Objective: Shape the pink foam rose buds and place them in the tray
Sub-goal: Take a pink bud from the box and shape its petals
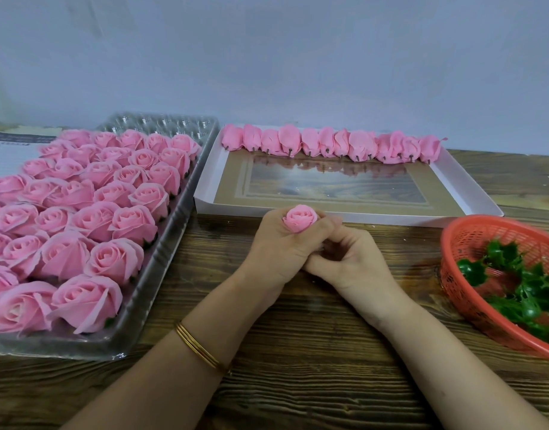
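Note:
My left hand [282,243] grips a pink foam rose bud [300,218] at the middle of the table, its fingers curled round the base so only the top petals show. Right beside it, my right hand [349,259] has its fingers curled under the bud's base, touching the left hand; what they pinch is hidden. A clear plastic tray [186,193] on the left holds several shaped pink roses [93,218]. A row of several unshaped pink buds [332,144] lies along the far edge of a white box lid [471,193].
A red plastic basket [456,243] with green plastic calyxes [521,293] sits at the right edge of the wooden table [298,352]. A gold bangle is on my left wrist. A pale wall stands behind the trays.

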`<state>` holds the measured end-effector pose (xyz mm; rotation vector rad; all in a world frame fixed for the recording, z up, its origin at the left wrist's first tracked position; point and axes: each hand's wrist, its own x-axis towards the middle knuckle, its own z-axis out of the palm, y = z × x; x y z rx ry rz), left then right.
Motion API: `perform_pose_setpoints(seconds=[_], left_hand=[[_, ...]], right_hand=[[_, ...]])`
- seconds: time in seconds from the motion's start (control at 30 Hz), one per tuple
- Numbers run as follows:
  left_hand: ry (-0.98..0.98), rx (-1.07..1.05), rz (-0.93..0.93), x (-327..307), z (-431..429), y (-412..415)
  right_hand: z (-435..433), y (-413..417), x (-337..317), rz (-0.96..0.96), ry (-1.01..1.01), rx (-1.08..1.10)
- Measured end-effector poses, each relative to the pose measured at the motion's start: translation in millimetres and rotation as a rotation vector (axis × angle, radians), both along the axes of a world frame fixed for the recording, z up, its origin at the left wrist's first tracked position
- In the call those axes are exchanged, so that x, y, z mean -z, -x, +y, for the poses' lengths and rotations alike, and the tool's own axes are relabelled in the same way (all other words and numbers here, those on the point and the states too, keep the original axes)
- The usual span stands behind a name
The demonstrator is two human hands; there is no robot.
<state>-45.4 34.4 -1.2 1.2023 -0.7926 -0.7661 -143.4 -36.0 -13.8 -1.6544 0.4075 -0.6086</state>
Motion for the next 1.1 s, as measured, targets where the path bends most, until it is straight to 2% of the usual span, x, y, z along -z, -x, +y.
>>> perform_pose_setpoints(seconds=[0.17,0.4,0.83,0.97,1.1], left_hand=[[0.0,-0.083,0.065,0.2,-0.5,2.2],[0.014,-0.041,0.038,-1.4,-0.4,4.0],[0.019,0.048,0.038,-5.7,1.5,-0.3],[-0.01,-0.054,0.135,-2.7,-1.2,1.4],[-0.011,-0.062,0.135,-1.6,-0.5,2.3]], right_hand=[[4.2,-6.3,1.6,-0.041,0.01,0.043],[6.6,-4.5,-3.0,-0.111,0.036,0.065],[2.4,0.3,-1.6,-0.072,-0.149,-0.065],[5.5,-2.8,-2.3,-0.076,-0.085,-0.025],[8.3,-6.3,-3.1,-0.086,-0.045,0.069]])
